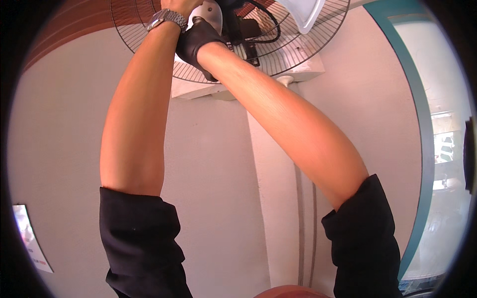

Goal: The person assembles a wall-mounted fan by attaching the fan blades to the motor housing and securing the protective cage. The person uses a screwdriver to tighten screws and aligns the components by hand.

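Overhead is a wall fan with a round wire cage [149, 37], reached by both my arms. My left hand [181, 5], bare with a metal watch [166, 21] at the wrist, is cut off by the top edge, so its fingers do not show. Just below and right of it, my right hand [198, 43] wears a black glove and is closed against the fan's silver-white motor housing [211, 17]. What it grips, if anything, is hidden. A black cable [273, 25] loops beside the dark fan bracket [243, 32]. A pale translucent fan blade [304, 17] shows to the right.
Behind the fan, a white ledge [308, 69] juts from the grey wall [208, 174]. Thin conduits [306, 223] run down a pillar. A teal-framed window [422, 124] is on the right, a poster [32, 243] at lower left. A reddish rounded object [290, 292] shows at the bottom.
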{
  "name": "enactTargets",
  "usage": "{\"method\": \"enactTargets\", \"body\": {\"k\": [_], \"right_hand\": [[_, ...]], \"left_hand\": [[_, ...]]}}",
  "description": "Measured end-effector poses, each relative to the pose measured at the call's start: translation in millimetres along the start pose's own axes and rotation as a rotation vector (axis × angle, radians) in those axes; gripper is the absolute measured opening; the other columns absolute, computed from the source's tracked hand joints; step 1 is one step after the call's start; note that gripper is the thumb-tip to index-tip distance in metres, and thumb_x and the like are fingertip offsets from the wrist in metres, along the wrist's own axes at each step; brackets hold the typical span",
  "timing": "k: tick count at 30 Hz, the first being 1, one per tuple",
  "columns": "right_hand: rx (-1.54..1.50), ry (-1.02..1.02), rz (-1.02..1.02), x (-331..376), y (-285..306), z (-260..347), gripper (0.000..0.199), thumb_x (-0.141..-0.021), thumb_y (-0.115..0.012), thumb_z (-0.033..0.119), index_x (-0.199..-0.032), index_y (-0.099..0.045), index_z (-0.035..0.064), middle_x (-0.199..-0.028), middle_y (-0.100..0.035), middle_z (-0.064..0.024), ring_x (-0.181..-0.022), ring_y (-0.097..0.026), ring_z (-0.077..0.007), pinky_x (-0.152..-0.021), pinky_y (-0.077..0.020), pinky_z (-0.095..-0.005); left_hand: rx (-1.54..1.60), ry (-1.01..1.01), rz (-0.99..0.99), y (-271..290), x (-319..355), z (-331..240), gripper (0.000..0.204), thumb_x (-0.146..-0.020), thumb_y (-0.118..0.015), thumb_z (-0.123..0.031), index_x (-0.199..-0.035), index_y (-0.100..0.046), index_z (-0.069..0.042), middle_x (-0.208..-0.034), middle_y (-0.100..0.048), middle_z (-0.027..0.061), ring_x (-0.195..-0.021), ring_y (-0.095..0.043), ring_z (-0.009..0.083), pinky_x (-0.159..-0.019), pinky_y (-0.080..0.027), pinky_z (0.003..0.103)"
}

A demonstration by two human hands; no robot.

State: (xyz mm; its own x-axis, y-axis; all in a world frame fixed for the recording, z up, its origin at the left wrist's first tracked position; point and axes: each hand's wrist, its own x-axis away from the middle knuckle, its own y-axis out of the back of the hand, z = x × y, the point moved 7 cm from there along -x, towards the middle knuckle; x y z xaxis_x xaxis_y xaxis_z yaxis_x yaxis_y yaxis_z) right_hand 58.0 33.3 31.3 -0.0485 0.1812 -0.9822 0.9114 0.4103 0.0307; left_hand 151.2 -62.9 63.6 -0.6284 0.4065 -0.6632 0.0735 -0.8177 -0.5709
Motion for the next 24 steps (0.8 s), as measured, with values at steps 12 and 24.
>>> {"method": "enactTargets", "body": {"k": [12,24], "right_hand": [[-0.405,-0.017,0.026,15.7,-5.1,43.1,0.027,-0.099,-0.059,0.02,-0.117,-0.064,0.0004,-0.101,-0.074,-0.0179,-0.087,-0.073,-0.0226,-0.08,-0.0553,-0.0355],[-1.259,-0.473,0.424,319.7,16.0,3.8,0.031,-0.106,-0.057,0.032,-0.123,-0.049,0.0075,-0.087,-0.051,0.0019,-0.071,-0.05,-0.0037,-0.058,-0.0461,-0.017]], "left_hand": [[-0.4,-0.185,0.176,19.3,-19.0,-11.2,0.068,-0.079,-0.079,-0.015,-0.139,-0.05,0.0,-0.107,-0.071,0.0278,-0.104,-0.069,0.0425,-0.089,-0.055,0.049],[-0.677,-0.609,0.531,-10.1,-16.5,-29.2,0.031,-0.094,-0.07,-0.027,-0.123,-0.071,-0.018,-0.146,-0.051,0.0112,-0.11,-0.068,0.0379,-0.093,-0.056,0.049]]}}
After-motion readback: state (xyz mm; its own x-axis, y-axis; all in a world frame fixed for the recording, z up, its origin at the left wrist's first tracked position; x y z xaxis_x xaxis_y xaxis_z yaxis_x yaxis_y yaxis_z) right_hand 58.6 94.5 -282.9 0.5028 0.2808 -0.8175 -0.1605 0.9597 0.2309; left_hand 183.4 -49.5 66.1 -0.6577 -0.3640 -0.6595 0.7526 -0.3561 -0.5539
